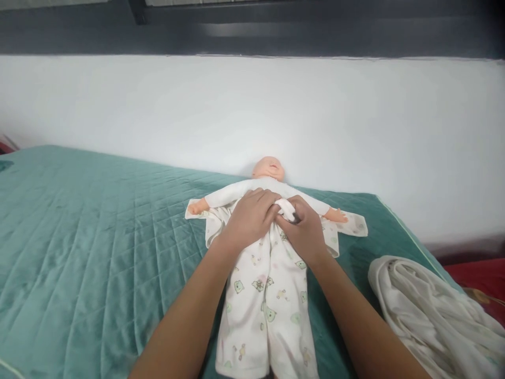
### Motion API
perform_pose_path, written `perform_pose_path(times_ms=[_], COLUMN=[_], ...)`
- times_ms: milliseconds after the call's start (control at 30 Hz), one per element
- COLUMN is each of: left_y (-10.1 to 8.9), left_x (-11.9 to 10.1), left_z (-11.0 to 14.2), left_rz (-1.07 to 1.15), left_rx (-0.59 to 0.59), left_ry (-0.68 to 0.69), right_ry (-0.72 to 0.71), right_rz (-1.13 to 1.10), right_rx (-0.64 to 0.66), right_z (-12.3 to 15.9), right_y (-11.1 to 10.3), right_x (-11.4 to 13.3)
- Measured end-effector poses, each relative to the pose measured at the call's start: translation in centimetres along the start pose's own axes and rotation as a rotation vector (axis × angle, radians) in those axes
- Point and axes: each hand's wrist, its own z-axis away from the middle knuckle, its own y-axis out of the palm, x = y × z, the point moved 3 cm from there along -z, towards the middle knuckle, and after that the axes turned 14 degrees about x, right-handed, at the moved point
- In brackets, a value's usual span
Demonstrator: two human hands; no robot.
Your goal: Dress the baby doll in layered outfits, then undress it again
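Observation:
A baby doll (269, 168) lies on its back, arms stretched out to both sides, in a white long-sleeved top (232, 192). Its legs are in white baby pants (264, 310) printed with green animals. Over the doll's belly, my left hand (254, 213) is closed at the waist of the pants, its thumb against a bunched white strip of cloth (285, 209). My right hand (302, 226) pinches this strip from the other side; it looks like the waistband. A printed baby shirt (331, 234) is spread beneath the doll's torso and arms.
A green quilted cover (98, 237) lies under everything. To the right rests a heap of white cloth (426, 310), with something red (481, 279) beyond the cover's edge. Behind the doll's head rises a white wall (197, 105), with a dark ledge (276, 31) above.

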Motion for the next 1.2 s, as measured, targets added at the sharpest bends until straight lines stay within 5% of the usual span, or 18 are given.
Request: perform_pose_path(times_ms=[433,633,900,1200], left_y=[0.2,1.3,1.6,2.2], left_x=[1.2,2.3,2.7,3.3], left_z=[3.3,6.6,7.4,7.2], left_rz=[-0.167,-0.091,-0.111,-0.077], left_rx=[-0.109,-0.181,-0.197,-0.221], left_ry=[-0.16,-0.212,-0.264,-0.248], right_ry=[-0.014,-0.043,-0.017,0.334], right_rz=[0.306,0.397,0.491,0.155], right_rx=[0.138,0.11,0.015,0.128], right_z=[0.7,1.4,4.1,7.1], right_y=[-0.2,-0.2,-1.2,-1.1], right_x=[-1.7,-2.9,-3.9,-3.3])
